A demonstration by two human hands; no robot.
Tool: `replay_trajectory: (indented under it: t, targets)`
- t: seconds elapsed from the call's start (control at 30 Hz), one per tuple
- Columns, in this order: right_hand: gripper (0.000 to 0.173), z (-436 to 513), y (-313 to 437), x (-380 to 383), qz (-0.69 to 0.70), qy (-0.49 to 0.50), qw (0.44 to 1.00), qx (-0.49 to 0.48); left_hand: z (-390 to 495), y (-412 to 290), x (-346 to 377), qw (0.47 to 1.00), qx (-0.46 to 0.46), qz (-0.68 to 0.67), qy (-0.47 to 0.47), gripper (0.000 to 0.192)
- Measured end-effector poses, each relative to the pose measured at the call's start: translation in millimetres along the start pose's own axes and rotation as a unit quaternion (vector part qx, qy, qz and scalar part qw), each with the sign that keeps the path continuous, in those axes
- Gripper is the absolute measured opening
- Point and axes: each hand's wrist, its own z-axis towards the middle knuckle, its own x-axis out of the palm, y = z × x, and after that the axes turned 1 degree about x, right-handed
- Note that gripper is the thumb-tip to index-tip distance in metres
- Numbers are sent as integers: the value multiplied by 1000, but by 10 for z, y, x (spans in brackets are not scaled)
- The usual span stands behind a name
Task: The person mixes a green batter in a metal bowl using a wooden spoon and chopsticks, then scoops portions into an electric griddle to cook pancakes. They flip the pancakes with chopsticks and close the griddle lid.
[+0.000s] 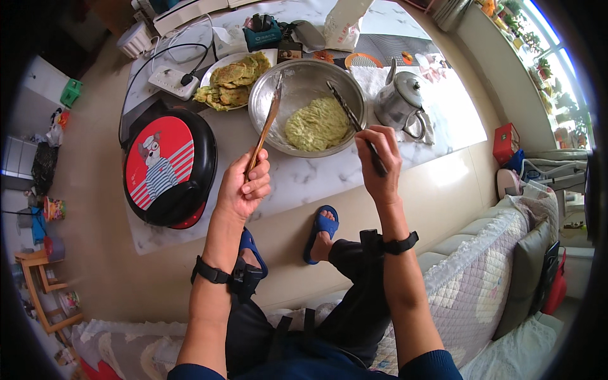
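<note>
My left hand point(244, 183) grips a brown wooden utensil point(269, 118), upright, its tip over the left side of a steel mixing bowl point(263, 95). In my right hand point(381, 161) is a dark slender utensil point(349, 113), perhaps chopsticks, slanting over the bowl's right side. Pale green, lumpy batter point(316, 124) lies in the bowl, heaped towards the near right. Behind the bowl's left edge, a white plate point(207, 78) carries several browned pancakes point(237, 76). A round electric griddle point(161, 161), its red lid down and a red light lit, stands left of my left hand.
A steel pot point(401, 99) with spout and handle stands on a white cloth point(368, 78) right of the bowl. A power strip point(173, 81) with a black cord lies behind the griddle. Bags and a paper packet point(344, 28) sit at the marble-patterned table's point(285, 185) far side.
</note>
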Motion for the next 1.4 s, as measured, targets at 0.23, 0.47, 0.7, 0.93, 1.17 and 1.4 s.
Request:
replay_trajectory:
  t: [0.23,0.47,0.7,0.93,1.17,1.4]
  targets:
    - [29,-170,402,-129,68,52,995,-60,18,29,7,998,30,50,-36,30]
    - [40,-230,451,-90,41,124,984,-118,43,56,52,993,47,84,-73,29]
    - [42,-265,334,-70,26,119,986,-114,33,25,5,999,18,37,-17,30]
    - [38,-245,246,-2,27,108,990,-90,23,21,-33,1000,-4,3,-18,30]
    - [28,-183,85,2,12,88,995,-54,7,-28,-45,999,-16,-23,29,30]
    - [20,-172,-142,33,16,67,998,6,1,-18,-30,999,-10,-27,31,32]
